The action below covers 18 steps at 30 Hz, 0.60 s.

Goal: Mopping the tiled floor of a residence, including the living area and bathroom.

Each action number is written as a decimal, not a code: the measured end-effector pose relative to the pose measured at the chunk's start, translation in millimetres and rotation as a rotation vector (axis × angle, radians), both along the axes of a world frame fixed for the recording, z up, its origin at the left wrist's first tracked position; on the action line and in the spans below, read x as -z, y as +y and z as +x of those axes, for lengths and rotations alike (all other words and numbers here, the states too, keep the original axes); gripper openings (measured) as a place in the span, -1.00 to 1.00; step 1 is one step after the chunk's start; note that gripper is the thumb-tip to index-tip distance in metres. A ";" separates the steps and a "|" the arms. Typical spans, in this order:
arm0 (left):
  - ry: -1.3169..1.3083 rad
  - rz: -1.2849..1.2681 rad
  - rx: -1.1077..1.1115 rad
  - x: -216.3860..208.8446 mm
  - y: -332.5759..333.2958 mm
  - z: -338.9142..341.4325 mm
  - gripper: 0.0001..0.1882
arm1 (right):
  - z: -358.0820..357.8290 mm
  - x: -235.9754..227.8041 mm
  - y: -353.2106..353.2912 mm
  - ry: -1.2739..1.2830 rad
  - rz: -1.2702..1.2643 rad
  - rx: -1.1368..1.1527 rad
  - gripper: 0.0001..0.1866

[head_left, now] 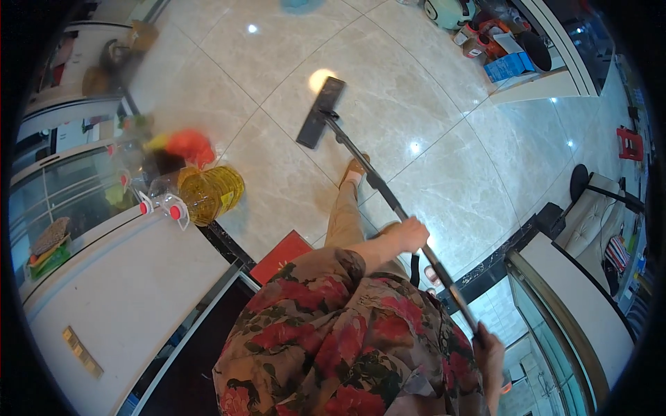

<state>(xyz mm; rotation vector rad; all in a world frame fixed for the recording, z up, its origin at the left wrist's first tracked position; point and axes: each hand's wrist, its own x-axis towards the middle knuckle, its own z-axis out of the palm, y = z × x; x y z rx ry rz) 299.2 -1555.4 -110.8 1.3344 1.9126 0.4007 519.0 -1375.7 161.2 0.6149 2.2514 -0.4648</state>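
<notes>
One pole (pixel 388 195) is clasped by the left hand (pixel 413 234) near four o'clock and the right hand (pixel 490 348) nearer five; one mop head (pixel 320 114) is laid at twelve.

A yellow-filled jug (pixel 218 193) stands beside a clear bottle (pixel 164 186).

The person's left forearm (pixel 374 252), bare below a brown-and-red floral sleeve (pixel 348 263), crosses the body toward the right; the left hand (pixel 411 234) is clenched in a grip. The right hand (pixel 490 348), likewise clenched, is set closer in, at the person's right side.
</notes>
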 end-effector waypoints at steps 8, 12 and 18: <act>0.080 -0.182 -0.447 19.7 -107.9 -131.7 -0.86 | -244.5 5.0 -23.0 0.093 -0.060 -0.412 -0.53; 0.070 -0.139 -0.464 31.7 -147.0 -178.3 -0.80 | -306.1 18.1 -57.3 0.106 -0.039 -0.513 -0.56; -0.031 0.353 -0.379 9.5 -6.1 -144.9 -0.64 | -277.3 -95.3 -9.8 -0.081 0.192 -0.183 -0.53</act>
